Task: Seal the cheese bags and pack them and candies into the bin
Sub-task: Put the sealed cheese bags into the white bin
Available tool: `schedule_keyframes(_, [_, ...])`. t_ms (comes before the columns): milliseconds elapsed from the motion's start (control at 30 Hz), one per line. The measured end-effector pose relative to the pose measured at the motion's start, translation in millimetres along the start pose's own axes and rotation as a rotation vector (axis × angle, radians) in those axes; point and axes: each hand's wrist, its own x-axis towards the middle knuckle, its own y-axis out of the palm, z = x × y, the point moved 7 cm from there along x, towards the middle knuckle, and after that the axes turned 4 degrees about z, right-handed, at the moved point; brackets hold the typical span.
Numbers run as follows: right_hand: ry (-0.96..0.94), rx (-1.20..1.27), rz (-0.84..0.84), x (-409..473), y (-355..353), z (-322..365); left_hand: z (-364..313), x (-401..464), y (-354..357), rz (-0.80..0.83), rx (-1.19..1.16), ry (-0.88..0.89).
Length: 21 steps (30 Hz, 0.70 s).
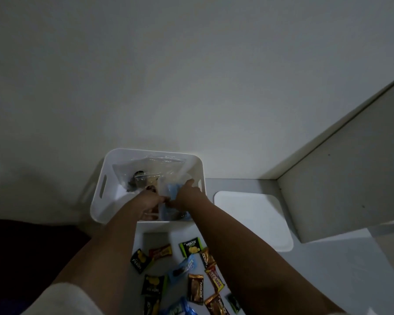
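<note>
A white bin (105,201) with handle cut-outs stands on the table against the wall. Clear plastic bags (150,165) lie inside it at the back. Both my hands reach into the bin's near right part. My left hand (149,202) and my right hand (188,194) are closed together on a clear bag with blue contents (173,189), held just inside the near rim. Wrapped candies (191,245) in green, black, red, brown and blue wrappers lie scattered on the table between my forearms, in front of the bin.
A white lid (255,219) lies flat on the table right of the bin. A pale shelf or cabinet panel (341,178) rises at the right. The wall is directly behind the bin. A dark area (21,258) lies at the lower left.
</note>
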Motion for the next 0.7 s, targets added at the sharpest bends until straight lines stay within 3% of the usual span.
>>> schedule_keyframes(167, [-0.058,-0.106,-0.166,-4.1,-5.7,1.6,-2.7,-0.6,-0.7,-0.031,0.031,0.05])
schedule_keyframes(333, [-0.164,-0.447,-0.249,-24.5,-29.0,20.2,-20.5,-6.6,4.0,-0.08,0.168,0.171])
schedule_keyframes(400, [-0.202,-0.378,-0.275,-34.4,-44.3,17.4,-30.7,-14.1,3.8,-0.157,0.238,0.26])
schedule_keyframes(500, [-0.259,-0.13,-0.42,-54.8,-75.0,-9.8,-49.0,-50.6,-1.8,-0.456,0.37,0.387])
schedule_keyframes(567, [-0.23,0.018,-0.516,-67.0,-91.7,-48.3,-57.2,-85.7,3.1,-0.609,0.317,0.52])
schedule_keyframes(700, [-0.05,0.194,-0.527,-76.2,-91.3,-156.2,-47.7,-137.4,49.0,-0.588,0.335,0.814])
